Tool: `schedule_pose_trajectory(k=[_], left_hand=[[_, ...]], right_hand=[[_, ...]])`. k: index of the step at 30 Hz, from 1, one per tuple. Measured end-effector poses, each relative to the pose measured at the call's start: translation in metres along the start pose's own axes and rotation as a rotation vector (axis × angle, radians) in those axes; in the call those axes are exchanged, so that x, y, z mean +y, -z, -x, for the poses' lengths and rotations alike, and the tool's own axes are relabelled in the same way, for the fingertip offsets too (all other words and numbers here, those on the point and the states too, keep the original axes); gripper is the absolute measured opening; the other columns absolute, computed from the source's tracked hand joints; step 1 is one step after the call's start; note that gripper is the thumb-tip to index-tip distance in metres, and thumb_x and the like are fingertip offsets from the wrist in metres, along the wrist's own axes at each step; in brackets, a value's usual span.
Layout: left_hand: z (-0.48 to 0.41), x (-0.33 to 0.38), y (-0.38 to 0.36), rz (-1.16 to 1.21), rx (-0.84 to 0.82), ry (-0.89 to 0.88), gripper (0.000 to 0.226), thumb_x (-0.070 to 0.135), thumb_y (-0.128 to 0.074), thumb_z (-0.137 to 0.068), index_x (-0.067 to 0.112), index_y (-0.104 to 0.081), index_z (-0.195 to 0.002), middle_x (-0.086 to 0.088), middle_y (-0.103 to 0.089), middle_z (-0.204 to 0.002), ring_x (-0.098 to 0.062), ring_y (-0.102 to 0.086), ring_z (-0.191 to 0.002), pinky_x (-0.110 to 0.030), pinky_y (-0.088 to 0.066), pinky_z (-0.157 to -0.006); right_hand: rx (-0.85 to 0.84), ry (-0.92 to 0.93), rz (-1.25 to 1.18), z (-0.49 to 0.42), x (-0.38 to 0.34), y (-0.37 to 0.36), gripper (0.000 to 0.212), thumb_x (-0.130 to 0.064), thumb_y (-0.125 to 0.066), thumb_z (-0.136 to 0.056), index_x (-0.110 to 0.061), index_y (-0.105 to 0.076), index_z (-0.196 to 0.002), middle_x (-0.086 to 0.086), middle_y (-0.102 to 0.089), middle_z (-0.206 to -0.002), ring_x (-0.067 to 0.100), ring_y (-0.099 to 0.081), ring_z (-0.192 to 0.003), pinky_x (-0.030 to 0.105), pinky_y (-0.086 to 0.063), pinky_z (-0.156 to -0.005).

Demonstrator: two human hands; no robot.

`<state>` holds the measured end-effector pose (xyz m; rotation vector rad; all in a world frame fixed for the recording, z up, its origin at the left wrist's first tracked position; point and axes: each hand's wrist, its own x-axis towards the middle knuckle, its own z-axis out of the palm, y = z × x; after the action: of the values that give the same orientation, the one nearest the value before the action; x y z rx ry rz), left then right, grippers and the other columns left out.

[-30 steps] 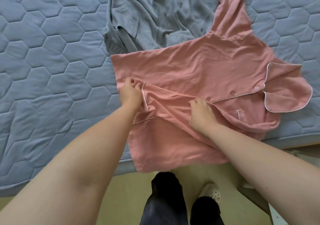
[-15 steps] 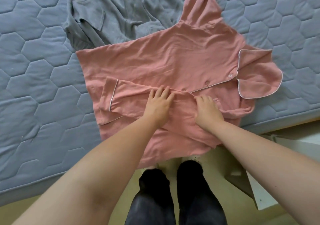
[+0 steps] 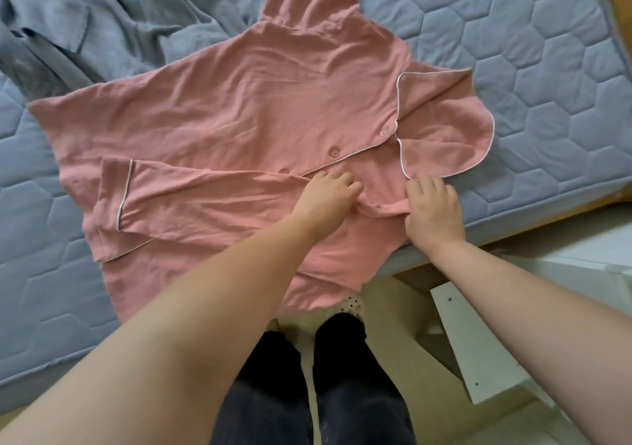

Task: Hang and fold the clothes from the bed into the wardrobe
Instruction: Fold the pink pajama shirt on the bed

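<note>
- One thin pink pyjama shirt (image 3: 239, 119) is all I am working on. It lies face up on the bed (image 3: 530, 51), with its near side hanging over the bed's edge toward my feet.
- It should be light and limp, a soft knit that creases easily, so I expect any fold to slump unless I press it flat.
- The best holds, I judge, are the seams and piped edges: the shoulder, the hem corners and the sleeve (image 3: 178, 198) cuff, where the cloth is doubled.
- My left hand (image 3: 328, 194) rests on the button front, fingers close together and slightly bent, pressing the cloth onto the bed.
- My right hand (image 3: 432, 212) lies just below the collar (image 3: 444, 136), fingers straight and together. The thumb meets a raised ridge of cloth, and I cannot tell whether it pinches it.
- The shirt is salmon pink with white piping and matching buttons. One sleeve is folded across the front, and the other reaches up the bed beside a grey garment (image 3: 102, 27).
</note>
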<state>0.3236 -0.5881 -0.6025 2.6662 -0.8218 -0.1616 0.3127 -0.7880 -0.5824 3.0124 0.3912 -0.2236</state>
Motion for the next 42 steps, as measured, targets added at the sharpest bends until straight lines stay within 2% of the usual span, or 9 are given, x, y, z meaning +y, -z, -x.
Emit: schedule_pose_trajectory(k=[4, 9, 12, 17, 21, 23, 27, 34, 42], left_hand=[[-0.006, 0.001, 0.011, 0.252, -0.100, 0.217, 0.019, 0.016, -0.050, -0.081, 0.007, -0.066, -0.081, -0.012, -0.065, -0.081, -0.033, -0.061, -0.079, -0.036, -0.042, -0.063], [-0.020, -0.009, 0.019, 0.224, -0.246, 0.477, 0.017, 0.016, -0.051, -0.091, 0.011, -0.064, -0.102, -0.013, -0.067, -0.104, -0.033, -0.058, -0.096, -0.036, -0.038, -0.074], [-0.029, -0.007, 0.009, 0.196, -0.161, 0.493, 0.024, 0.009, -0.051, -0.089, 0.011, -0.062, -0.110, -0.012, -0.059, -0.113, -0.032, -0.053, -0.103, -0.038, -0.039, -0.077], [-0.005, 0.001, 0.003, 0.043, -0.019, 0.311, 0.029, 0.001, -0.060, -0.067, 0.003, -0.062, -0.096, -0.018, -0.058, -0.105, -0.037, -0.054, -0.088, -0.041, -0.045, -0.071], [0.044, -0.002, -0.005, -0.113, -0.294, 0.130, 0.047, 0.023, -0.033, -0.084, 0.012, -0.060, -0.122, -0.017, -0.054, -0.129, -0.036, -0.052, -0.119, -0.047, -0.042, -0.093], [0.070, -0.006, -0.006, -0.131, -0.516, 0.272, 0.052, 0.033, -0.021, -0.099, 0.024, -0.028, -0.149, -0.008, -0.018, -0.159, -0.028, -0.018, -0.145, -0.058, -0.021, -0.109], [0.101, -0.016, 0.002, -0.075, -0.514, 0.493, 0.053, 0.039, -0.021, -0.103, 0.031, -0.007, -0.153, 0.000, 0.005, -0.161, -0.019, 0.006, -0.148, -0.060, -0.008, -0.112], [0.128, -0.054, 0.022, -0.054, -0.481, 0.639, 0.053, 0.043, -0.018, -0.102, 0.033, -0.005, -0.152, 0.002, 0.006, -0.161, -0.020, 0.008, -0.148, -0.058, -0.005, -0.114], [0.186, -0.143, 0.063, -0.064, -0.407, 1.139, 0.060, 0.045, -0.026, -0.099, 0.030, -0.004, -0.153, 0.003, 0.006, -0.161, -0.025, 0.011, -0.147, -0.057, -0.011, -0.114]], right_hand=[[-0.069, 0.091, -0.325, -0.002, 0.016, -0.001, 0.009, 0.001, -0.049, -0.057, -0.003, -0.055, -0.062, 0.015, -0.055, -0.065, 0.036, -0.054, -0.066, 0.037, -0.040, -0.061], [-0.491, -0.395, -0.707, -0.032, 0.028, 0.015, 0.012, -0.015, -0.052, -0.074, -0.017, -0.064, -0.076, 0.006, -0.062, -0.084, 0.026, -0.055, -0.088, 0.029, -0.039, -0.071], [-0.369, -0.418, -0.479, -0.039, 0.030, 0.013, 0.006, -0.011, -0.054, -0.083, -0.012, -0.059, -0.080, 0.014, -0.062, -0.092, 0.035, -0.056, -0.096, 0.034, -0.040, -0.075], [0.202, 0.171, -0.177, -0.016, 0.015, -0.010, 0.016, -0.003, -0.067, -0.067, -0.005, -0.059, -0.081, 0.015, -0.056, -0.081, 0.034, -0.054, -0.076, 0.042, -0.043, -0.068], [-0.180, 0.473, 0.025, 0.013, -0.009, -0.019, 0.052, -0.016, -0.057, -0.079, -0.006, -0.053, -0.130, 0.017, -0.052, -0.134, 0.032, -0.047, -0.122, 0.045, -0.034, -0.103], [-0.434, 0.306, 0.215, 0.023, -0.015, -0.016, 0.058, -0.019, -0.046, -0.090, -0.006, -0.032, -0.145, 0.015, -0.032, -0.151, 0.029, -0.031, -0.138, 0.050, -0.022, -0.112], [-0.324, 0.095, 0.019, 0.025, -0.044, 0.004, 0.025, -0.002, -0.053, -0.066, -0.001, -0.062, -0.088, 0.020, -0.062, -0.091, 0.035, -0.059, -0.087, 0.048, -0.047, -0.085], [-0.531, 0.387, -0.104, 0.010, -0.109, 0.002, 0.074, -0.008, -0.038, -0.088, -0.023, -0.006, -0.153, 0.002, 0.007, -0.161, 0.020, 0.004, -0.148, 0.042, 0.004, -0.118], [-0.371, 0.243, -0.058, -0.002, -0.169, 0.011, 0.055, -0.008, -0.040, -0.086, -0.008, -0.035, -0.140, 0.016, -0.031, -0.147, 0.031, -0.028, -0.135, 0.044, -0.015, -0.117]])
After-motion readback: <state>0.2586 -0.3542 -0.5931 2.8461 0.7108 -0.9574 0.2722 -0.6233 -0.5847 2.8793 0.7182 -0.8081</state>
